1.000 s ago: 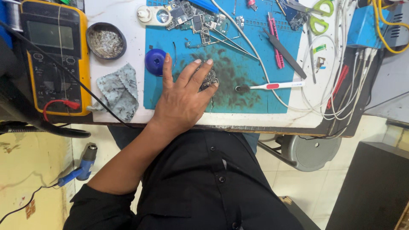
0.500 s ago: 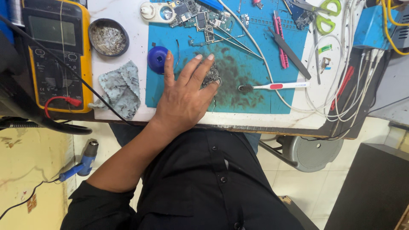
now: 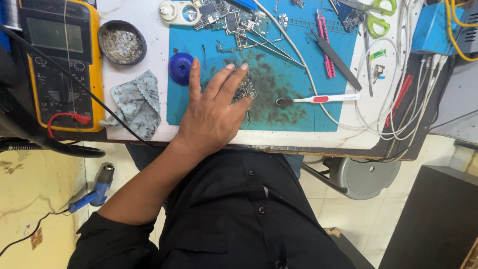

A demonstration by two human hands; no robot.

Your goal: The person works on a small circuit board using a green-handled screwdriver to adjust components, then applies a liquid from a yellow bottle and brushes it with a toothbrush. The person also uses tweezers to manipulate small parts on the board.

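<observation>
Left hand (image 3: 211,112) flat, fingers spread, palm down on stained blue rubber work mat (image 3: 279,107), fingertips covering small dark circuit board (image 3: 245,89), white-handled toothbrush (image 3: 318,99) just beside, round blue plastic cap (image 3: 179,67) near index finger.

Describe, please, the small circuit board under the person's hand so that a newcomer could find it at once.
Start at the blue work mat on the white bench, with its dark smudged patch in the middle. The left hand lies flat there, and the small circuit board peeks out beneath its fingertips. Unlike the boards at the mat's top edge, it lies alone, left of the white toothbrush.
</observation>
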